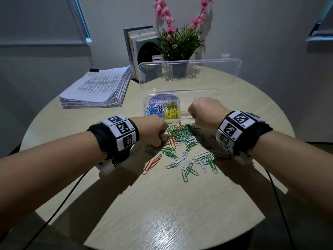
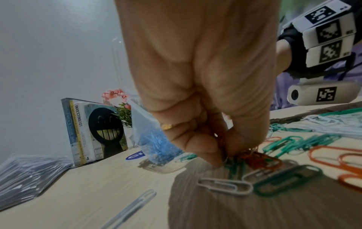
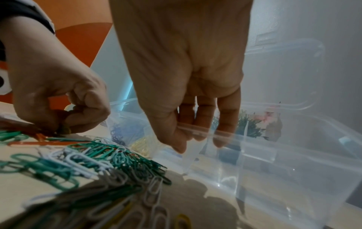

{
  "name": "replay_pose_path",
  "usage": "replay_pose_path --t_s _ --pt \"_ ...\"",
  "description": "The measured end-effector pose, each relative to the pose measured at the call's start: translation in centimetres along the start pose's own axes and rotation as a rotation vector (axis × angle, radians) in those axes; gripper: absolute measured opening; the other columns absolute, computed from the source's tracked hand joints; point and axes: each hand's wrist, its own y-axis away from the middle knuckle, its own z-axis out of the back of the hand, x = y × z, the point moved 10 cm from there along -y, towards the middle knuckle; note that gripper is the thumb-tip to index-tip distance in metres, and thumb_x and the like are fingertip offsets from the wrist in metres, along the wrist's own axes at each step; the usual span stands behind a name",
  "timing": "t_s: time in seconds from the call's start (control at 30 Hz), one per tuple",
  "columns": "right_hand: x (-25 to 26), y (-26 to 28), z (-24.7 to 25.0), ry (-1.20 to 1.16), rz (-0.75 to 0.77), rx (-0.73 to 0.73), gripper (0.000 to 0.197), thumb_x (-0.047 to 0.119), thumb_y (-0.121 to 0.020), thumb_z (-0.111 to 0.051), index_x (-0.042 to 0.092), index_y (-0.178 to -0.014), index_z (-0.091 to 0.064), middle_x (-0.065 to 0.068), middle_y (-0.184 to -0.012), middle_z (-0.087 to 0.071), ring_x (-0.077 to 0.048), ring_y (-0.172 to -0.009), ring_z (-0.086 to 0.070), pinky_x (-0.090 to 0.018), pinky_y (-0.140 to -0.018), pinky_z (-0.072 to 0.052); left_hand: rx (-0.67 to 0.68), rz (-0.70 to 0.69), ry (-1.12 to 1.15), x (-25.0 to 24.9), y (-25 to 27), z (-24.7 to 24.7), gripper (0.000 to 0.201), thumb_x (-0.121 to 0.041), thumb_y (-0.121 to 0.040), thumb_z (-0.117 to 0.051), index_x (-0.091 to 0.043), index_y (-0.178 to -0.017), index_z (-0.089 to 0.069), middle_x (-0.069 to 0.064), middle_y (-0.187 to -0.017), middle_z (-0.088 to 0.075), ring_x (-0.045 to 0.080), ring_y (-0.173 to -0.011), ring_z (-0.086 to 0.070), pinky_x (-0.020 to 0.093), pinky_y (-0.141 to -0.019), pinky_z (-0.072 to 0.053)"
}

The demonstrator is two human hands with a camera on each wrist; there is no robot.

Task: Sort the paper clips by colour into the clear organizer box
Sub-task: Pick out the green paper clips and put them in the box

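The clear organizer box (image 1: pixel 201 95) stands mid-table with its lid (image 1: pixel 189 74) raised. Blue clips (image 1: pixel 154 110) fill its left compartment and yellow clips (image 1: pixel 171 110) the one beside it. In front lies a loose pile of green, white and red paper clips (image 1: pixel 185 139). My left hand (image 1: pixel 163 139) is down at the pile's left edge, its fingertips (image 2: pixel 213 161) pinching a small bunch of red clips (image 2: pixel 254 156). My right hand (image 1: pixel 193 120) pinches the box's front wall (image 3: pixel 254 137), thumb outside, fingers (image 3: pixel 225 124) inside.
A thick stack of printed papers (image 1: pixel 100 89) lies at the back left. Upright books (image 1: pixel 138 51) and a potted plant (image 1: pixel 180 44) stand behind the box. Black cables hang from both wrists over the round table's (image 1: pixel 162 204) front edge.
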Motion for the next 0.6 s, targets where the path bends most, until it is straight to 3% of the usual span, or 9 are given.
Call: replay_pose_path --t_s 0.23,0.33,0.43,0.53,0.6 --pt "0.2 -0.2 -0.1 0.0 0.019 0.0 0.021 -0.004 -0.078 -0.054 0.007 -0.09 -0.067 -0.016 -0.09 -0.064 -0.035 -0.082 -0.06 -0.03 -0.06 -0.037 -0.029 -0.016 0.012 0.3 0.0 0.6 0.005 -0.013 -0.083 -0.058 -0.017 -0.083 -0.054 -0.006 -0.07 -0.049 0.016 -0.07 -0.048 0.022 -0.053 -0.035" --pt "0.1 -0.3 0.0 -0.004 0.007 0.002 0.021 -0.005 -0.078 -0.054 0.006 -0.089 -0.068 -0.015 -0.087 -0.063 -0.032 -0.075 -0.054 -0.03 -0.059 -0.038 -0.061 -0.003 0.056 0.9 -0.2 1.3 0.013 -0.015 -0.079 -0.069 -0.019 -0.074 -0.057 -0.005 -0.07 -0.058 0.014 -0.067 -0.054 0.022 -0.058 -0.041" --pt "0.0 -0.4 0.0 -0.006 -0.008 0.007 0.021 -0.006 -0.077 -0.053 0.006 -0.087 -0.067 -0.012 -0.079 -0.055 -0.031 -0.072 -0.05 -0.03 -0.059 -0.039 -0.062 0.038 0.219 1.9 -0.2 1.9 0.02 -0.015 -0.079 -0.074 -0.02 -0.071 -0.056 -0.003 -0.065 -0.065 0.011 -0.059 -0.063 0.019 -0.054 -0.046" --pt "0.0 -0.4 -0.1 -0.002 -0.009 0.004 0.02 -0.007 -0.076 -0.053 0.006 -0.085 -0.067 -0.011 -0.075 -0.052 -0.03 -0.07 -0.049 -0.029 -0.059 -0.037 -0.178 0.073 0.38 2.8 0.1 4.0 0.007 -0.015 -0.082 -0.072 -0.015 -0.084 -0.065 0.0 -0.07 -0.068 0.012 -0.058 -0.062 0.013 -0.049 -0.045" --pt "0.1 -0.4 0.0 -0.007 -0.01 0.002 0.02 -0.006 -0.076 -0.053 0.006 -0.084 -0.066 -0.011 -0.075 -0.052 -0.03 -0.07 -0.049 -0.029 -0.058 -0.037 -0.327 0.089 0.361 3.3 0.1 5.9 0.009 -0.015 -0.085 -0.068 -0.011 -0.092 -0.071 0.001 -0.078 -0.068 0.012 -0.066 -0.059 0.016 -0.062 -0.048"
